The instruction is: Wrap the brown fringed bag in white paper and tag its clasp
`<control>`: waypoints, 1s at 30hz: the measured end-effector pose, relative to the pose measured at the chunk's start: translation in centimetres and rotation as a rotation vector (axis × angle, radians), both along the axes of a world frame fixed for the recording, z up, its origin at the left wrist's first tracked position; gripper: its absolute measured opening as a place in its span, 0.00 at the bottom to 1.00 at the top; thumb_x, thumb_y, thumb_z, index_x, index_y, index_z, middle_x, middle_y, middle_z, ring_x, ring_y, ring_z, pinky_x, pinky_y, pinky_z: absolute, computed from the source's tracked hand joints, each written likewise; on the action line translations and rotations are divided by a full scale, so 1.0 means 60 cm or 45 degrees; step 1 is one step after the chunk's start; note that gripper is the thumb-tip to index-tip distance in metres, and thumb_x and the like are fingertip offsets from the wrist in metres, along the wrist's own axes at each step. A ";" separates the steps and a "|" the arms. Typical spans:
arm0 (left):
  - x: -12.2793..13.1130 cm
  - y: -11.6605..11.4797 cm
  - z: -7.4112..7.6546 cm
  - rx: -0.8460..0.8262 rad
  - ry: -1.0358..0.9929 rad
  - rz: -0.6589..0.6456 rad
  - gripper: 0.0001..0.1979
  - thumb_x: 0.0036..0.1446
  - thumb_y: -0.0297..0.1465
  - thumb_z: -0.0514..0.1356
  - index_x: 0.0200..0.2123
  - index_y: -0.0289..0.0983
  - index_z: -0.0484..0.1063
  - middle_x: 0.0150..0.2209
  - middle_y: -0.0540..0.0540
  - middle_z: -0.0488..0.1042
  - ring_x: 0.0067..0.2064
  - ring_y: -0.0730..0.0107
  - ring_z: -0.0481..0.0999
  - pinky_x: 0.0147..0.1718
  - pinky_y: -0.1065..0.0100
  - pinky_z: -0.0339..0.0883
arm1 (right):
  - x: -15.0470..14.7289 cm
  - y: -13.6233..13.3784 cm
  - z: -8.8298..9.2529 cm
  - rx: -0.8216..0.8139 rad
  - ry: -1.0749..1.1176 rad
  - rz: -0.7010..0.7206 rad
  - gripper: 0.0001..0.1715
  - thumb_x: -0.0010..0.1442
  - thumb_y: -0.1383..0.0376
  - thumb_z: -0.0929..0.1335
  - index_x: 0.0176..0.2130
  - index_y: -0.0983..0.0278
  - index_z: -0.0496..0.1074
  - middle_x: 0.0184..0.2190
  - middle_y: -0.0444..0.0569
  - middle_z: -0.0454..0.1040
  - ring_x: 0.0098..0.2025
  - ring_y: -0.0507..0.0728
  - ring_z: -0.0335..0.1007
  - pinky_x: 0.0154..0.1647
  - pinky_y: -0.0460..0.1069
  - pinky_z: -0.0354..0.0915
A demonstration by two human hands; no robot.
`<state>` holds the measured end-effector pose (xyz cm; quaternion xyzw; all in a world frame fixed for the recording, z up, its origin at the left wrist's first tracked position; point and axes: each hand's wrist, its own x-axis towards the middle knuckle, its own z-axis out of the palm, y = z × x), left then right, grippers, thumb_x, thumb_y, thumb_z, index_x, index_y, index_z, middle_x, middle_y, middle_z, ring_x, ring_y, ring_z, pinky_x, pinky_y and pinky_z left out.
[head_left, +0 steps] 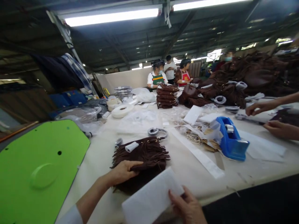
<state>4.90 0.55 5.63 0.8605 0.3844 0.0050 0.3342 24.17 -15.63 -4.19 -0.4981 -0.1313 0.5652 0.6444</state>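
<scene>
A dark brown fringed bag [149, 152] with metal eyelets lies on the white-covered table in front of me. My left hand [123, 171] grips the near edge of the bag, thumb on top, and lifts that edge a little. In my right hand [187, 203] is a folded white paper sheet [149, 196], pinched between thumb and fingers and held tilted just in front of the bag. A small white wrapped piece [132, 147] rests on top of the bag. Beyond it, a wrapped ring-shaped strap or handle [154, 132] touches the table.
A blue tape dispenser [231, 140] stands at right beside rubber bands [195, 135] and a white paper strip [198, 152]. Stacked brown bags [167, 95] are farther back. A green panel [44, 168] fills the left. Another person's hands [280, 129] work at the right edge.
</scene>
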 end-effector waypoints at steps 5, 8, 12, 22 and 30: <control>0.002 0.019 0.025 -0.093 -0.029 -0.134 0.23 0.51 0.28 0.53 0.51 0.46 0.67 0.44 0.57 0.76 0.43 0.68 0.74 0.44 0.72 0.65 | -0.093 0.063 0.020 -0.169 0.114 0.288 0.30 0.35 0.51 0.76 0.28 0.67 0.65 0.16 0.42 0.69 0.16 0.48 0.66 0.12 0.39 0.59; -0.002 0.017 0.019 0.019 0.035 -0.163 0.22 0.53 0.31 0.54 0.53 0.44 0.65 0.49 0.52 0.73 0.48 0.65 0.72 0.48 0.68 0.63 | -0.079 0.076 0.030 -0.201 0.065 0.166 0.27 0.38 0.54 0.76 0.30 0.67 0.65 0.19 0.44 0.72 0.20 0.50 0.70 0.18 0.40 0.65; -0.008 -0.011 -0.007 0.305 0.186 -0.175 0.26 0.57 0.38 0.53 0.58 0.38 0.58 0.57 0.41 0.63 0.57 0.58 0.64 0.55 0.57 0.58 | -0.066 0.091 0.038 -0.205 0.063 0.119 0.25 0.38 0.56 0.76 0.30 0.67 0.65 0.21 0.43 0.72 0.23 0.51 0.72 0.21 0.42 0.68; -0.018 -0.054 -0.126 1.157 0.277 -0.266 0.45 0.45 0.48 0.63 0.60 0.32 0.50 0.58 0.27 0.57 0.58 0.43 0.61 0.49 0.44 0.62 | -0.081 0.118 0.040 -0.280 -0.058 0.127 0.22 0.40 0.61 0.74 0.33 0.69 0.66 0.24 0.47 0.76 0.20 0.50 0.71 0.17 0.40 0.66; -0.021 -0.055 -0.140 1.557 0.167 -0.256 0.48 0.42 0.55 0.60 0.59 0.29 0.54 0.55 0.26 0.63 0.54 0.44 0.66 0.46 0.49 0.65 | -0.068 0.113 0.048 -0.271 -0.178 0.296 0.18 0.47 0.60 0.70 0.36 0.69 0.66 0.21 0.45 0.73 0.18 0.49 0.69 0.16 0.40 0.63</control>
